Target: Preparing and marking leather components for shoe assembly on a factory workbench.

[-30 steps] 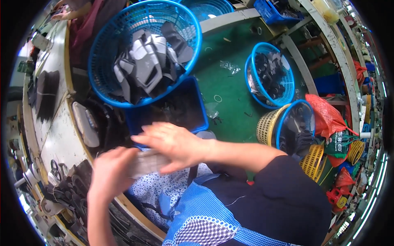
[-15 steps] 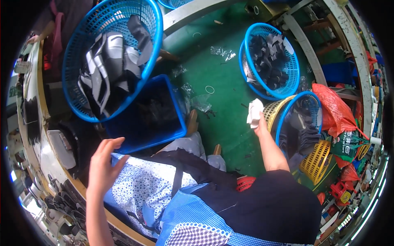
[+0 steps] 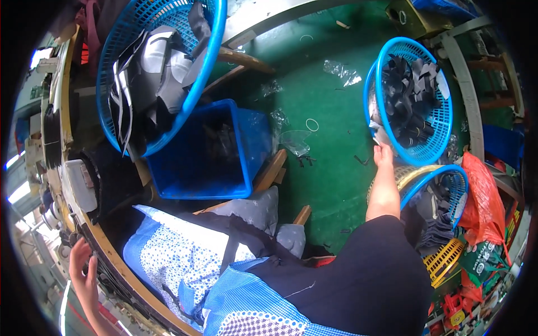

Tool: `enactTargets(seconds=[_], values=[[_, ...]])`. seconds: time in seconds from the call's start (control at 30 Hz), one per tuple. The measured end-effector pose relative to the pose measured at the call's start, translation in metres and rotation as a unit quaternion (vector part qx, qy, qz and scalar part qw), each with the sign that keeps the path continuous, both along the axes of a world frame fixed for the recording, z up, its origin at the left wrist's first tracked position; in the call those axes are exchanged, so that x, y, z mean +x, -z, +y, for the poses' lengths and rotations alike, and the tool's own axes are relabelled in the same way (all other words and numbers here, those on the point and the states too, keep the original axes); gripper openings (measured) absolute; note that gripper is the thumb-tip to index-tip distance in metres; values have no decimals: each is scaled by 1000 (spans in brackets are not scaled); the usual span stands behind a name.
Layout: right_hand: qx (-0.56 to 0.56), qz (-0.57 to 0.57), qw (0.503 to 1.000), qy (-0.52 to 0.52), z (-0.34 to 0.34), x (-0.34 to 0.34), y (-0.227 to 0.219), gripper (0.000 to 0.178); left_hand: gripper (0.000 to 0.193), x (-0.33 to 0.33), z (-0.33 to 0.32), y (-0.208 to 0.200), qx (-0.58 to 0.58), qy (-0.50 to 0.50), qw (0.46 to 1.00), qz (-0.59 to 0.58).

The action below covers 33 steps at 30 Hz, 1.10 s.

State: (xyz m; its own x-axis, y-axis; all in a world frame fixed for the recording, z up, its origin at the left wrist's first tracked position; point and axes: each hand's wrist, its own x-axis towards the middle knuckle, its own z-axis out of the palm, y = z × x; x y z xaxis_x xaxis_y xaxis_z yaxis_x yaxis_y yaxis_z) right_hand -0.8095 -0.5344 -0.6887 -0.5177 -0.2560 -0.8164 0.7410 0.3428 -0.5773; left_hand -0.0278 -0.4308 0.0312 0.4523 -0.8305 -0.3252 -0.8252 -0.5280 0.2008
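My right hand (image 3: 384,157) reaches forward to the near left rim of a blue round basket (image 3: 446,115) on the right. Its fingers are stretched out and apart. A pale, whitish piece (image 3: 381,136) lies just beyond the fingertips, at the gap under that rim; most of it is hidden. The basket holds dark grey and black cut pieces (image 3: 412,101), and seems to rest in another blue basket. At the lower left, my left hand (image 3: 84,271) is raised beside the bench edge, its fingers apart and nothing in them.
A big blue basket (image 3: 216,50) of grey and black pieces stands upper left, above a blue bin (image 3: 246,151). Another blue-rimmed basket (image 3: 466,185), a yellow basket (image 3: 445,262) and a red plastic bag (image 3: 482,196) are at right. Clear plastic scraps (image 3: 342,73) litter the green floor.
My right hand has moved forward and right to the basket; the white bundle it held no longer shows in its grip. My left hand has moved left and down. The view has shifted.
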Motion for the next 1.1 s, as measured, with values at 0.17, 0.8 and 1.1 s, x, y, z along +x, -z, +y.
enactTargets(seconds=[0.17,0.8,1.1], values=[[160,136,914,-348,-11,53,-11,60,46,-14,48,-35,-22,-42,997,-58],[-612,71,389,-685,-16,583,-538,19,21,-152,296,46,-317,-96,918,-220],[-569,-102,51,-814,102,702,-658,16,51,-123,353,83,-243,-333,879,-239]])
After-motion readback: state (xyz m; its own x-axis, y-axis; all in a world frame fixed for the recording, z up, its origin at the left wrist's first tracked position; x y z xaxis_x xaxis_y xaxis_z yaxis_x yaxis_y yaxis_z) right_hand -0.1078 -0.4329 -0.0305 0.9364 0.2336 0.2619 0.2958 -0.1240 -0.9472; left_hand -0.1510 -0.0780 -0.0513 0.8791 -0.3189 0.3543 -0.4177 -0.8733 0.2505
